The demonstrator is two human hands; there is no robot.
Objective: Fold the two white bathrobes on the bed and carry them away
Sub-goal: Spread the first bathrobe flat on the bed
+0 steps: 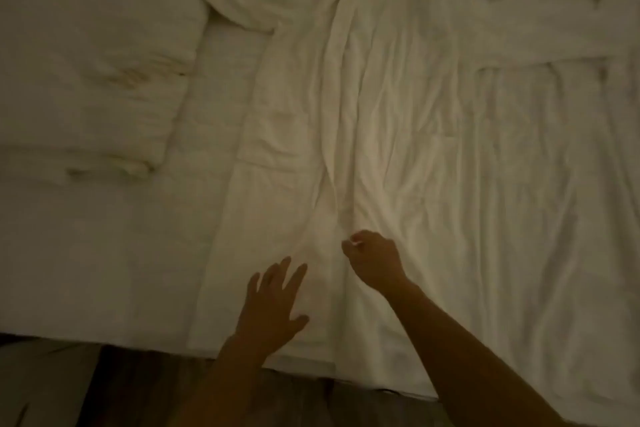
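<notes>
Fingers (367,239) of the right hand (375,262) pinch a fold of the bathrobe (398,132).
Left hand (273,305), at 8 o'clock from it, lies spread flat on the same cloth. The bathrobe lies open and wrinkly on the bed (104,270), not folded yet. At 10 o'clock sits one thick white pile (86,73), maybe the other robe, done; I cannot tell. Two hands, one open bathrobe, one pile. Folding and carrying are left.

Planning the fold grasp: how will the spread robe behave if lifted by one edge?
Likely floppy: the robe lies flat and full of creases, so it should sag and drape from a single grip. Probably not slippery: ridges bunch up by the right hand, suggesting it drags on the bed rather than slides. Bulky, given its spread.
</notes>
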